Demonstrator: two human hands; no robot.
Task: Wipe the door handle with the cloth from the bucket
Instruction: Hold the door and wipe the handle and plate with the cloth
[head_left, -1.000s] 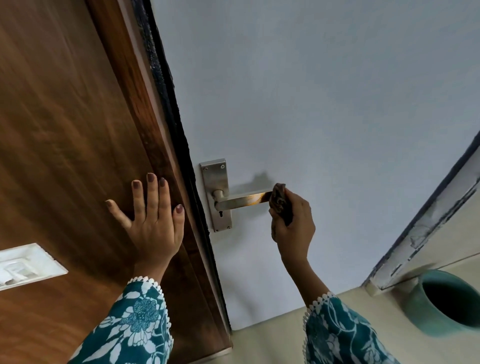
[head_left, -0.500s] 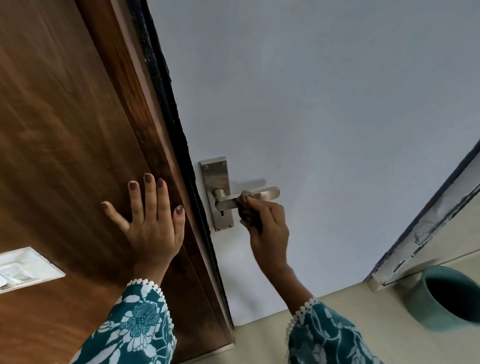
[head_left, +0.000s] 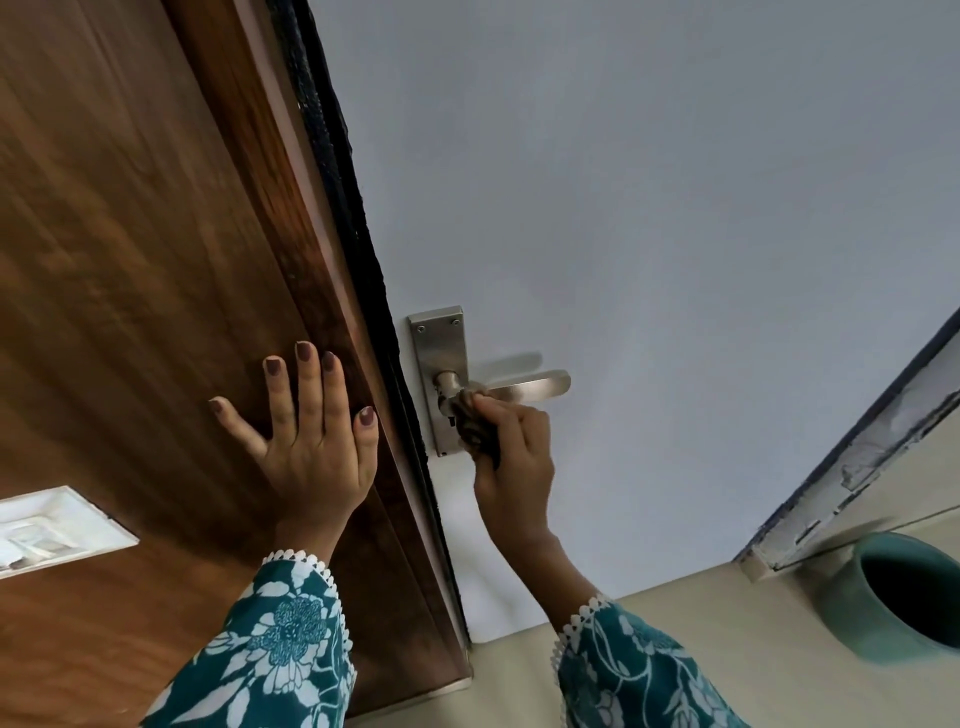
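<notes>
Cloth has slid inward to the handle's root.
Right hand (head_left: 511, 467), fingers clamped on the cloth (head_left: 475, 423), rubs the door handle (head_left: 524, 387) mid-frame; left hand (head_left: 306, 436), fingers splayed, braces the door frame (head_left: 156, 260).

One brushed-metal lever door handle (head_left: 524, 387) on one rectangular metal backplate (head_left: 440, 353) with two screws showing at its top. One dark crumpled cloth (head_left: 475, 423). One teal round bucket (head_left: 901, 597). One white rectangular switch plate (head_left: 52, 527). Two hands: the left hand (head_left: 306, 441) and the right hand (head_left: 514, 467). Two teal floral sleeves, each with white scalloped trim.
</notes>
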